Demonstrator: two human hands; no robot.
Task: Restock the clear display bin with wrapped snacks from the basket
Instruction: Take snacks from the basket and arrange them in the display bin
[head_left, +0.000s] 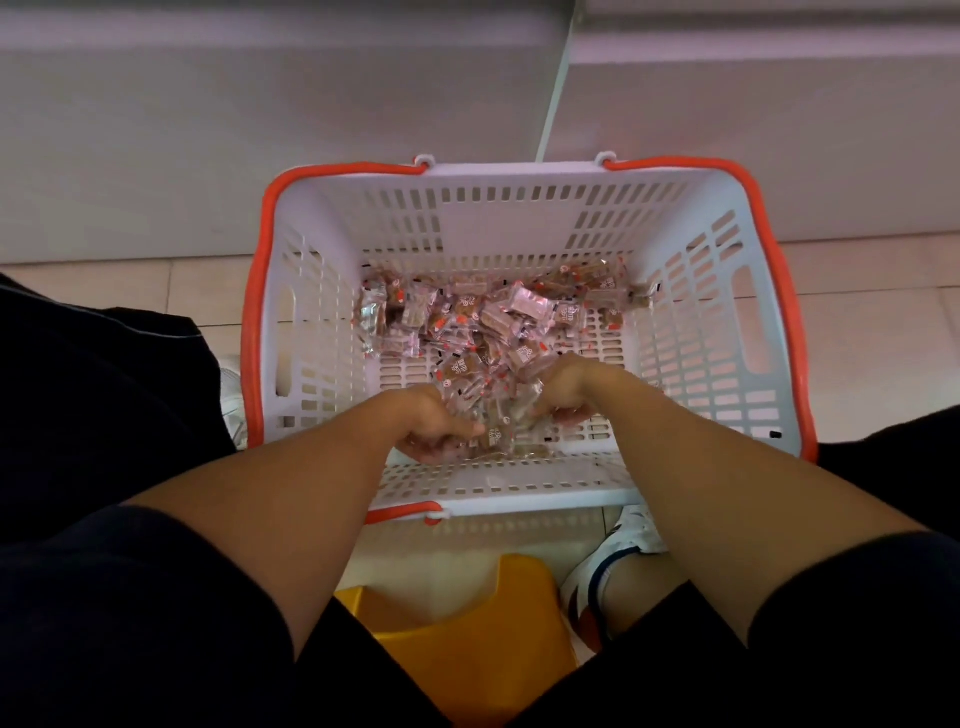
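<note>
Together both hands — left (434, 428), right (563, 397) — grip a clump of wrapped snacks (498, 415), fingers curled, inside the basket (675, 322).

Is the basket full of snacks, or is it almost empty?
Partly filled, closer to empty. The wrapped snacks cover only part of the basket floor; its slotted walls stand bare above them, and both hands scoop a bunch.

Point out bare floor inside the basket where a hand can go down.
Bare slotted floor of the white plastic basket with orange rim lies along the right wall and near-left corner. Crowded: clear-wrapped brown snacks fill the far centre; left hand and right hand scoop a bunch at the near wall.
</note>
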